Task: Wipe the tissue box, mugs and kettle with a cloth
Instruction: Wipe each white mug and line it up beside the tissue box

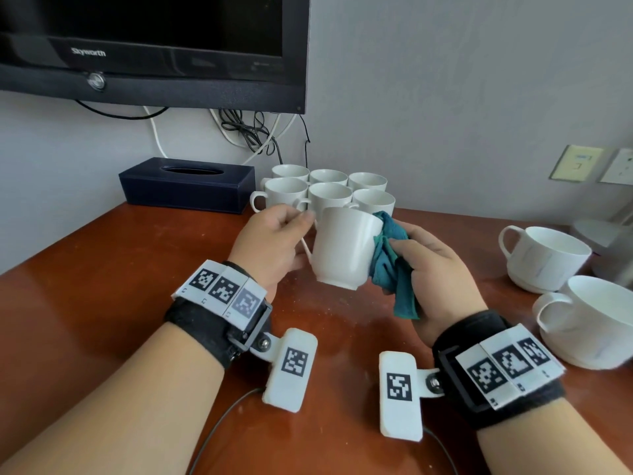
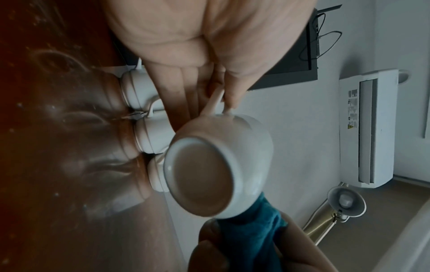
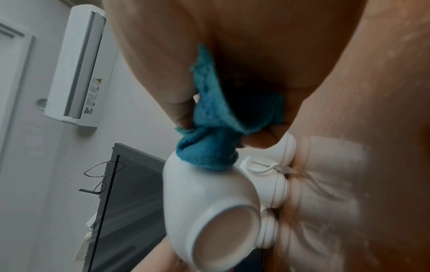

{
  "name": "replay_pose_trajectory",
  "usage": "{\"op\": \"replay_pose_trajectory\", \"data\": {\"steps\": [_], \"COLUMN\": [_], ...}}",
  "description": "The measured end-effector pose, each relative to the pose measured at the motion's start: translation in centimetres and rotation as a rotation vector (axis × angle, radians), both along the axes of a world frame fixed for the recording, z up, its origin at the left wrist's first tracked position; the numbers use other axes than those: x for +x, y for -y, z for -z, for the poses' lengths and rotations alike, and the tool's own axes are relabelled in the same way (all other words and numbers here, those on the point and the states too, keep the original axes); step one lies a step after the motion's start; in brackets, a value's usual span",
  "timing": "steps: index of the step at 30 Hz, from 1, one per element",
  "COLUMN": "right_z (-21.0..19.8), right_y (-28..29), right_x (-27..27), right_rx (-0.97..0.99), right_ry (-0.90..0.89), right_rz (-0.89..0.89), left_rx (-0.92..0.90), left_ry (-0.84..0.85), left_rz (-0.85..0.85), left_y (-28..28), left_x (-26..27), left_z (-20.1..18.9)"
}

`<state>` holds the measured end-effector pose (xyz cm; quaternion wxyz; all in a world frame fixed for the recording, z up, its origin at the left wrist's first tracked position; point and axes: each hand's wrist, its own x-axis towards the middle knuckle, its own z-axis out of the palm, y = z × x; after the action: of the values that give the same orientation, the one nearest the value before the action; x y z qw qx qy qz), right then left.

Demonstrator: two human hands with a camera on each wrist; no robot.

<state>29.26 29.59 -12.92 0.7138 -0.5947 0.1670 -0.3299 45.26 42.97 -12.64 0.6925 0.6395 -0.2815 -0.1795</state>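
My left hand [image 1: 274, 238] grips a white mug [image 1: 344, 250] by its handle and holds it above the wooden table [image 1: 102, 303]. The mug's base [image 2: 200, 176] faces the left wrist camera. My right hand [image 1: 435, 269] holds a teal cloth [image 1: 390, 265] bunched against the mug's right side and rim [image 3: 207, 152]. Several more white mugs [image 1: 329, 190] stand grouped behind it. A dark blue tissue box [image 1: 186, 185] lies at the back left. No kettle is plainly in view.
Two larger white cups [image 1: 544, 257] stand at the right, with a pale appliance edge [image 1: 613, 241] behind them. A black television [image 1: 154, 49] hangs above, cables [image 1: 253, 132] dangling below it. Wall sockets [image 1: 579, 162] sit at the far right.
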Motion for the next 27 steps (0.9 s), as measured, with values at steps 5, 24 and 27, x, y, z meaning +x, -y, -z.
{"op": "replay_pose_trajectory", "data": {"steps": [5,24,27], "right_z": [-0.1,0.5,0.1], "right_y": [-0.3,0.7,0.5], "right_x": [0.2,0.3,0.7], "right_rx": [0.063,0.038,0.168], "right_ry": [0.091,-0.098,-0.134], "right_rz": [-0.073,0.111,0.056], "left_rx": [0.04,-0.127,-0.188], "left_ry": [0.15,-0.099,-0.214], "left_rz": [-0.108,0.199,0.221], "left_y": [-0.2,-0.1,0.2], "left_x": [-0.3,-1.2,-1.3], "left_z": [0.0,-0.5,-0.4]}}
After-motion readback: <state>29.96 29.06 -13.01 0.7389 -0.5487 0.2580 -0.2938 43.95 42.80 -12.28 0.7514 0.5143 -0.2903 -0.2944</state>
